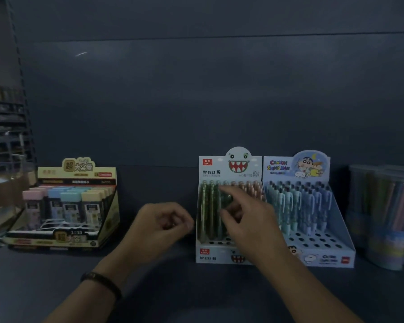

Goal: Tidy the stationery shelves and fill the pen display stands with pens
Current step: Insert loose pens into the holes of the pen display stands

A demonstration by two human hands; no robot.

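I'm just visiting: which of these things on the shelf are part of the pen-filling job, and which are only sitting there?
In the job:
white monster-face pen display stand
green pens standing in it
blue cartoon pen display stand
right hand, over the pens

Lying about:
yellow box of pastel-capped cases
clear tubs of coloured sticks

The right hand (247, 220) hid the middle pens and some front holes of the monster pen stand (210, 252). Whether its fingers gripped a pen could not be told. Clear tubs (383, 217) at the right were blurred and cut off by the edge. Small print on the lead box (75, 236) was unreadable.
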